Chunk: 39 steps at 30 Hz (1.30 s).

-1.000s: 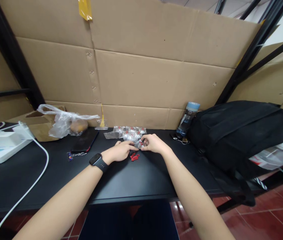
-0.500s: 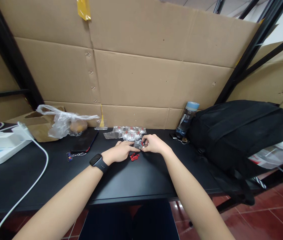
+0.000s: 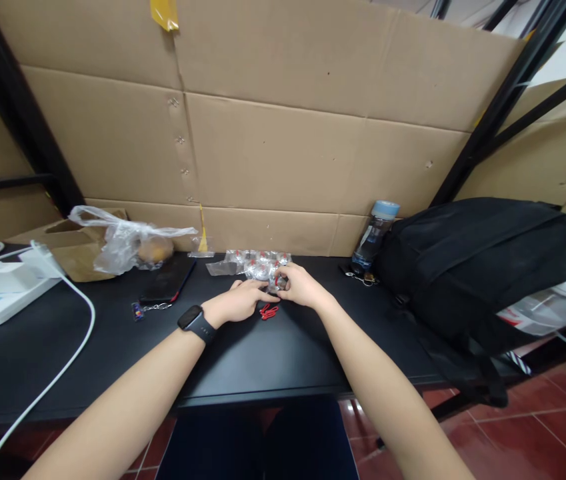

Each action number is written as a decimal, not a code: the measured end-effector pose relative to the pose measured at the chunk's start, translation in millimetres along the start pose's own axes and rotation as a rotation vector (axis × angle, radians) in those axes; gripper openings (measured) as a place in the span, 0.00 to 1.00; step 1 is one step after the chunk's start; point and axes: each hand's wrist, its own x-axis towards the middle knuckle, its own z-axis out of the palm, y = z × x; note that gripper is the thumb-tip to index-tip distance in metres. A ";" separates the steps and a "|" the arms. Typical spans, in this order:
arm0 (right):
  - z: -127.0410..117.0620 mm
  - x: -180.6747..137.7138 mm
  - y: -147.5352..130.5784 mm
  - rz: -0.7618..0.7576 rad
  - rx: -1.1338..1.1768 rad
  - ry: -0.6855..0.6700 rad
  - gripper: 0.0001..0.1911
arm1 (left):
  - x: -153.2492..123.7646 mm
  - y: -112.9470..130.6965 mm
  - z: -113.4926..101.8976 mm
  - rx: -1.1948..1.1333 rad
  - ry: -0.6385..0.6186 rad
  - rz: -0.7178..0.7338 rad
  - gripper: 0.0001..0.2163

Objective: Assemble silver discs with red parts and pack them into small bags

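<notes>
Pinching one small clear packet [image 3: 277, 283] between both hands [image 3: 243, 300] [image 3: 299, 287]; probably opening next, needing firm grip.

A makeshift workstation in a storeroom. Cardboard [image 3: 283, 133] lines black racking [image 3: 503, 100] behind a black table [image 3: 273, 360].

One backpack [image 3: 483, 260], one water bottle [image 3: 373, 235], one phone [image 3: 169, 281], one smartwatch [image 3: 195, 324], two hands.
</notes>
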 end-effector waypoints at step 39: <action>31.6 13.7 -0.1 0.102 -0.311 0.142 0.26 | -8.7 5.9 -15.0 0.014 0.000 0.016 0.33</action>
